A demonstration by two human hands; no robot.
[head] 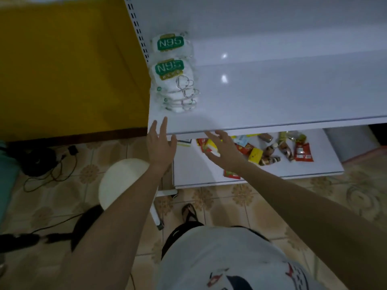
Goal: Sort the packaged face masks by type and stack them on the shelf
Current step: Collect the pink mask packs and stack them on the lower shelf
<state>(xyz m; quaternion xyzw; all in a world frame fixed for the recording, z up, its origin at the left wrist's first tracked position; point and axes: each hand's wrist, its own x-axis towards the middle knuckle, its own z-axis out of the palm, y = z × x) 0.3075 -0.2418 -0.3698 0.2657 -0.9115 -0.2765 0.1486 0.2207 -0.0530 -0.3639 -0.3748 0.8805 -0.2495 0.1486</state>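
A stack of packaged N95 face masks [174,86] in clear wrap with green labels lies at the left end of the white shelf [282,97]; its reflection shows on the glossy back panel above it. My left hand [160,143] hovers at the shelf's front edge just below the stack, fingers straight and holding nothing. My right hand [223,149] is spread below the shelf edge, over the lower shelf, fingers relaxed and holding nothing.
The lower white shelf [261,174] carries several scattered small packets [272,151] in red, yellow and brown. A yellow wall [69,70] stands to the left. A round white stool [123,183], dark cables [52,164] and tiled floor lie below.
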